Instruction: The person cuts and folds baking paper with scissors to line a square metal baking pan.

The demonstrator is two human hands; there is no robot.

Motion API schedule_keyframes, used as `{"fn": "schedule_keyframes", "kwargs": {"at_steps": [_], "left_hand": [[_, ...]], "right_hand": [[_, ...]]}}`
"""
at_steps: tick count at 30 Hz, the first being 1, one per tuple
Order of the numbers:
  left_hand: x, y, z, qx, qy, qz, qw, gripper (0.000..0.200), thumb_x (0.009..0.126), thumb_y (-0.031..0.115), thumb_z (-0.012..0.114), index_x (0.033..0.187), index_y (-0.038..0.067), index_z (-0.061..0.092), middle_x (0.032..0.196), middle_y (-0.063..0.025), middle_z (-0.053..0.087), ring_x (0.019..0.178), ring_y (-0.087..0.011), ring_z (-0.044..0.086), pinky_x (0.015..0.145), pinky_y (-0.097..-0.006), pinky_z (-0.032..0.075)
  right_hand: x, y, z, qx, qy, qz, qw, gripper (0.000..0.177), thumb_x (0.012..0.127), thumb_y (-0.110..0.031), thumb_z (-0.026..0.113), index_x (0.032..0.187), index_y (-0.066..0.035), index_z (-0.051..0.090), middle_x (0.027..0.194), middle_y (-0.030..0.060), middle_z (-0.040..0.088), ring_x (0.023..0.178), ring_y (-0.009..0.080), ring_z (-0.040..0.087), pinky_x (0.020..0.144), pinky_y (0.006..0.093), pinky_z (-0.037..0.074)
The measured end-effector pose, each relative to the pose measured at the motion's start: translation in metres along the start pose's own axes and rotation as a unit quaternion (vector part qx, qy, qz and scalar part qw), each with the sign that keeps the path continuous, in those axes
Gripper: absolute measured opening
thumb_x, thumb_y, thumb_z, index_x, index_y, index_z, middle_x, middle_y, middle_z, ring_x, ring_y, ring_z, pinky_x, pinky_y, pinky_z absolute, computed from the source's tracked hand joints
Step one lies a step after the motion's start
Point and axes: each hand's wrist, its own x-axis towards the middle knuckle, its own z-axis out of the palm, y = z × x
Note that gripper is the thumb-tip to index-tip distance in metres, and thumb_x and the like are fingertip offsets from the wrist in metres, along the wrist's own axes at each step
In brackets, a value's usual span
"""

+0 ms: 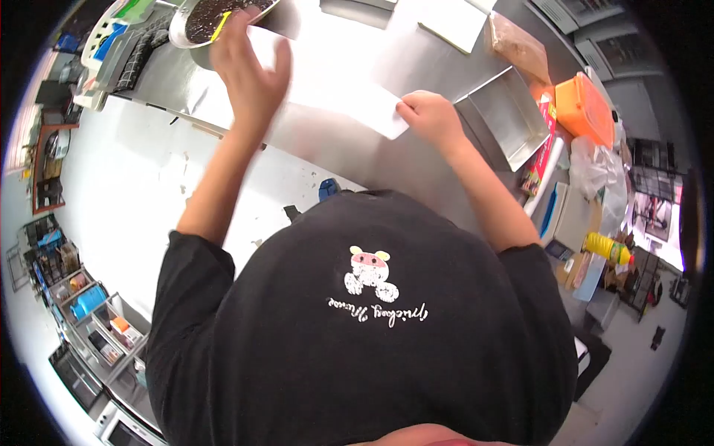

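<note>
My right hand (433, 121) pinches the corner of a white sheet of paper (364, 108) between thumb and fingers, over the steel table (320, 152). My left hand (251, 78), slightly blurred, is raised with its thumb apart from the fingers and appears to hold nothing. Beyond its fingertips is a metal bowl (178, 30) with a dark, crumbly or wet-looking mix (204, 22). A yellow utensil (221, 27) shows at the bowl's edge, partly behind my fingers. To the right of my right hand sits a rectangular metal baking pan (506, 119).
Right of the pan stand an orange container (584, 111), a red box (537, 152) and a plastic bag (599, 175). A bag of brown contents (517, 48) and a stack of white paper (457, 26) lie farther back. A dark patterned cloth (141, 59) is at the left.
</note>
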Motion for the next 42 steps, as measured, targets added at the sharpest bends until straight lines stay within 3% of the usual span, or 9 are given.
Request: {"fn": "schedule_keyframes", "kwargs": {"at_steps": [3,4,6,7,9,17,20,26,42], "left_hand": [[-0.074,0.102,-0.031,-0.259,-0.315,-0.251,0.878,0.031,0.086,0.019,0.060,0.110,0.000,0.054,0.097,-0.0113,0.058,0.093,-0.0230,0.055,0.084,-0.0326,0.042],[-0.092,0.131,-0.027,-0.411,-0.431,-0.445,0.669,0.039,0.091,0.032,0.056,0.114,0.001,0.054,0.101,-0.0081,0.058,0.096,-0.0201,0.055,0.087,-0.0322,0.042],[-0.113,0.165,-0.010,-0.558,-0.433,-0.652,0.277,0.049,0.092,0.041,0.051,0.124,0.004,0.048,0.112,-0.0045,0.055,0.103,-0.0187,0.053,0.092,-0.0369,0.042],[-0.114,0.177,-0.005,-0.556,-0.429,-0.654,0.280,0.049,0.092,0.041,0.051,0.124,0.004,0.048,0.112,-0.0045,0.055,0.103,-0.0187,0.053,0.092,-0.0369,0.042],[-0.110,0.199,0.003,-0.663,-0.186,-0.722,0.066,0.051,0.093,0.045,0.046,0.128,0.007,0.042,0.119,-0.0016,0.050,0.109,-0.0190,0.050,0.095,-0.0419,0.042],[-0.127,0.253,0.040,-0.558,0.038,-0.817,0.142,0.011,0.090,0.021,0.059,0.093,0.012,0.055,0.100,0.0003,0.057,0.097,-0.0164,0.054,0.087,-0.0398,0.047],[-0.143,0.253,0.049,-0.529,0.042,-0.833,0.158,0.009,0.089,0.017,0.059,0.093,0.011,0.055,0.096,-0.0016,0.060,0.092,-0.0173,0.057,0.085,-0.0389,0.050],[-0.160,0.255,0.072,-0.521,0.002,-0.835,0.180,0.009,0.085,0.010,0.061,0.091,0.007,0.056,0.089,-0.0029,0.061,0.085,-0.0159,0.060,0.080,-0.0350,0.053],[-0.177,0.232,0.103,-0.479,-0.037,-0.865,0.146,0.006,0.088,0.007,0.057,0.088,0.001,0.054,0.081,-0.0054,0.057,0.080,-0.0168,0.060,0.083,-0.0372,0.054]], "right_hand": [[0.000,-0.002,-0.007,0.037,-0.044,0.051,0.997,0.030,0.082,-0.031,0.048,0.077,-0.008,0.067,0.083,0.0140,0.064,0.077,0.0316,0.060,0.067,0.0415,0.047],[0.000,-0.004,-0.012,0.040,-0.047,0.044,0.997,0.030,0.082,-0.031,0.048,0.077,-0.008,0.067,0.083,0.0140,0.064,0.077,0.0316,0.060,0.067,0.0415,0.047],[-0.005,-0.006,-0.022,0.005,-0.090,0.081,0.993,0.033,0.082,-0.032,0.046,0.079,-0.007,0.067,0.088,0.0153,0.064,0.079,0.0332,0.061,0.069,0.0434,0.047],[-0.009,-0.003,-0.024,0.008,-0.092,0.076,0.993,0.033,0.082,-0.032,0.046,0.079,-0.007,0.067,0.088,0.0153,0.064,0.079,0.0332,0.061,0.069,0.0434,0.047],[-0.016,0.003,-0.028,0.001,-0.097,0.068,0.993,0.033,0.082,-0.032,0.045,0.082,-0.007,0.067,0.086,0.0160,0.064,0.080,0.0338,0.061,0.070,0.0450,0.047],[-0.093,0.046,-0.059,0.023,-0.081,0.100,0.991,0.032,0.080,-0.027,0.048,0.101,-0.009,0.064,0.082,0.0129,0.063,0.078,0.0293,0.061,0.070,0.0406,0.048],[-0.176,0.097,-0.080,0.087,-0.014,0.147,0.985,0.039,0.078,-0.018,0.053,0.117,-0.013,0.058,0.073,0.0088,0.057,0.066,0.0210,0.055,0.063,0.0316,0.045],[-0.364,0.199,-0.040,-0.143,0.079,0.313,0.935,0.034,0.073,-0.017,0.058,0.106,-0.013,0.055,0.106,0.0115,0.052,0.103,0.0319,0.048,0.089,0.0439,0.037],[-0.427,0.217,-0.020,-0.172,0.233,0.455,0.842,0.030,0.078,-0.015,0.057,0.104,-0.002,0.048,0.104,0.0164,0.051,0.103,0.0356,0.048,0.091,0.0433,0.038]]}}
